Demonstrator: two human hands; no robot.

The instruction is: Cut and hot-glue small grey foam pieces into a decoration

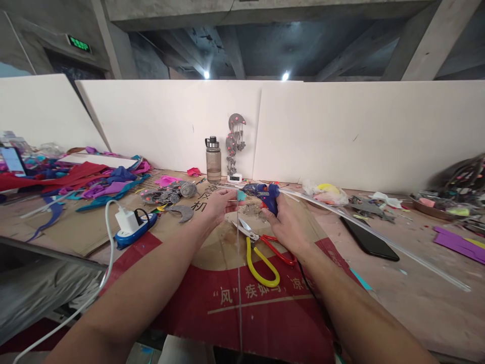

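My right hand [286,222] is closed around the handle of a blue hot glue gun [268,193], whose nozzle points left. The nozzle comes up to a small teal piece [241,195]; whether they touch I cannot tell. My left hand [220,206] pinches the teal piece between its fingertips. A grey string [238,263] hangs straight down below that piece. Under my hands lie scissors with yellow handles [264,268] and a red-handled tool [279,248], partly overlapping, on a printed cardboard sheet [197,303].
A water bottle [213,161] stands at the back beside a grey moon-shaped hanging ornament [237,121]. Grey yarn [188,189] and a blue power strip [136,230] lie left, near coloured felt strips [102,184]. Right are a black phone [369,240] and clear rods [401,247].
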